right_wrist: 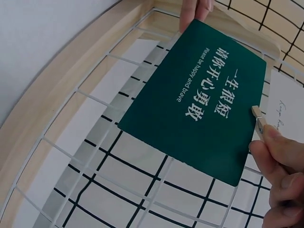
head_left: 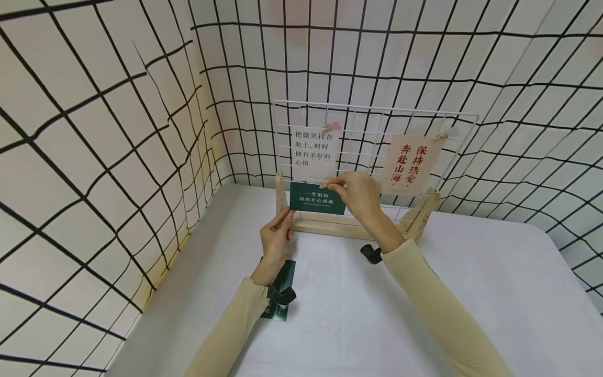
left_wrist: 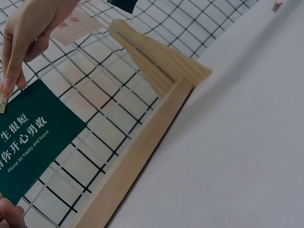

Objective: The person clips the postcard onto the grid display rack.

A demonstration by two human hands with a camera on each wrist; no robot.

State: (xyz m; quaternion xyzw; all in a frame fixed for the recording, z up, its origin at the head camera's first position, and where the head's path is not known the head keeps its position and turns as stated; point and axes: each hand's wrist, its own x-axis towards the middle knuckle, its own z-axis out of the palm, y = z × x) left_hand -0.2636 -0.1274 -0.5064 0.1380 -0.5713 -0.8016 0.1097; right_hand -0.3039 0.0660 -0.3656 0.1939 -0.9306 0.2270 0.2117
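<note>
A dark green card [head_left: 316,199] with white lettering stands against the lower left of a white wire grid [head_left: 377,111] in a wooden base [head_left: 325,228]. My left hand [head_left: 275,235] pinches the card at its lower left corner. With thumb and finger, my right hand [head_left: 360,196] pinches a small wooden clothespin [right_wrist: 258,118] at the card's top edge. In the right wrist view the clothespin's tip sits on that edge. Only a few fingers of the left hand [left_wrist: 10,213] show in the left wrist view.
A white card [head_left: 313,154] and a pinkish card [head_left: 412,165] with red writing hang on the grid from clothespins. Another green card [head_left: 284,293] lies on the white table under my left wrist. Black wire mesh [head_left: 94,94] rises behind and to the left.
</note>
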